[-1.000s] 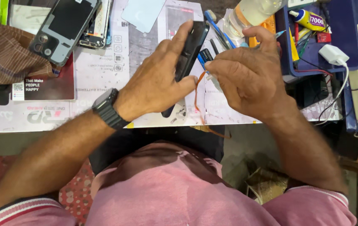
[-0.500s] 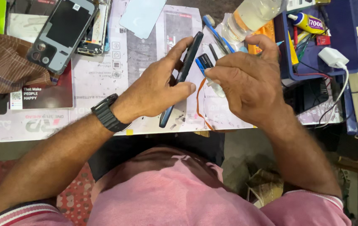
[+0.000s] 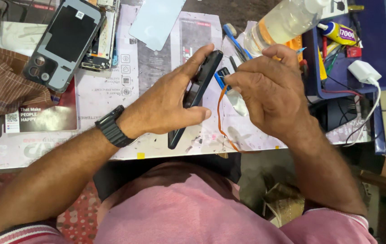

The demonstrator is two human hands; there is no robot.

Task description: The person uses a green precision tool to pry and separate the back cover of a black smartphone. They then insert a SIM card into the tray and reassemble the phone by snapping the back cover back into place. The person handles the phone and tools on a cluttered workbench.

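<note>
Left hand (image 3: 166, 106) grips a dark phone (image 3: 196, 95) on edge, thumb under, fingers along the top, tilted over the middle of the worktop (image 3: 111, 140). Right hand (image 3: 269, 97) is curled shut round a small blue-tipped tool (image 3: 223, 77) w/ an orange strip (image 3: 222, 117) dangling, tip just beside the phone's far-right edge. To do it well, prob. best to keep the phone steady and work the tip along the seam w/ light pressure, no prying hard near the glass.
</note>
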